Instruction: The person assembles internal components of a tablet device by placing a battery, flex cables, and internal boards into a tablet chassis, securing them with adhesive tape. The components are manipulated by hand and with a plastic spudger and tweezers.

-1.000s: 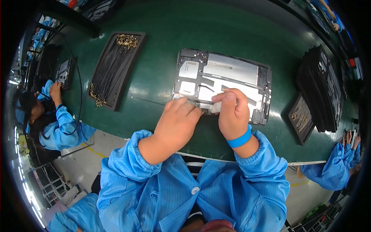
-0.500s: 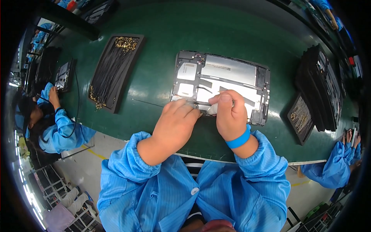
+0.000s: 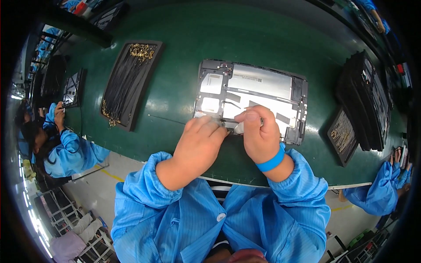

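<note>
An opened flat device, like a tablet's inner frame with silvery panels and black edges, lies on the green table in front of me. My left hand rests on its near left edge, fingers bent and pressed together over a thin black cable. The cable's loose end trails left across the table. Close beside it, my right hand is closed round a small whitish tool held at the device's near edge. Most of the tool and its tip are hidden by my fingers. A blue band circles my right wrist.
On the left stands a dark tray of black cables with gold-coloured ends. A similar smaller tray sits at the right, beside a stack of black trays holding devices. Co-workers in blue sit at both sides.
Both my hands stay at the device's near edge, with only slight finger shifts. The whole view has moved a little. The co-worker on the left has shifted their hands at a device.
</note>
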### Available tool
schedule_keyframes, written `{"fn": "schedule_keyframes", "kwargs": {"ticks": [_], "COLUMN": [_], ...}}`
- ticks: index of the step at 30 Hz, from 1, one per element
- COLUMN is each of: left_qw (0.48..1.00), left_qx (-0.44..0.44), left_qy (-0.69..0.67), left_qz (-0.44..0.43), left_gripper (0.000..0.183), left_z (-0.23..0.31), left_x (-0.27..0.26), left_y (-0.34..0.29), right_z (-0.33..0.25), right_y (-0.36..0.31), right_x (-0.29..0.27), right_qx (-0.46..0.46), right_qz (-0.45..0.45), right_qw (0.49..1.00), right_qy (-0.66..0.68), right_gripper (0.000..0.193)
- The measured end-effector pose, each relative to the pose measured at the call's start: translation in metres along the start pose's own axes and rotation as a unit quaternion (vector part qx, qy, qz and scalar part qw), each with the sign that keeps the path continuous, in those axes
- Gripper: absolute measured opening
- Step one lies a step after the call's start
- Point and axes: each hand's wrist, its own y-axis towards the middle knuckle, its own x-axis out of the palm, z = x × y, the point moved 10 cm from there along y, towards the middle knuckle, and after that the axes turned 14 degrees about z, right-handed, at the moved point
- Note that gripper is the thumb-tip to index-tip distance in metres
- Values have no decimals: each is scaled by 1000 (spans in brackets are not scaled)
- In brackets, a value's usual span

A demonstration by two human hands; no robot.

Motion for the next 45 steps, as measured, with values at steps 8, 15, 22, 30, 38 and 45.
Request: {"fn": "schedule_keyframes", "kwargs": {"ticks": [8,15,22,30,38,45], "left_qw": [1000,1000,998,999,1000,1000], "left_qx": [11,6,-53,-48,-17,-13], "left_qy": [-10,-8,-12,-3,2,-3], "left_qz": [6,18,20,4,2,-12], "left_gripper": [19,17,20,17,17,16], "left_z": [-1,1,-6,-5,-1,-1], "left_x": [1,0,-3,1,-1,1], "left_y": [-3,-1,-4,-3,-3,-2], "right_z": [-34,-13,27,22,21,14], "right_y": [-1,-5,0,4,3,2], "right_x": [33,23,-1,3,4,3], "right_qx": [-129,-189,151,129,95,75], "right_qz": [-122,-77,45,7,-2,0], "right_qw": [979,959,985,990,993,996], "right_qy": [-102,-197,72,65,63,42], "right_gripper": [21,17,33,36,36,34]}}
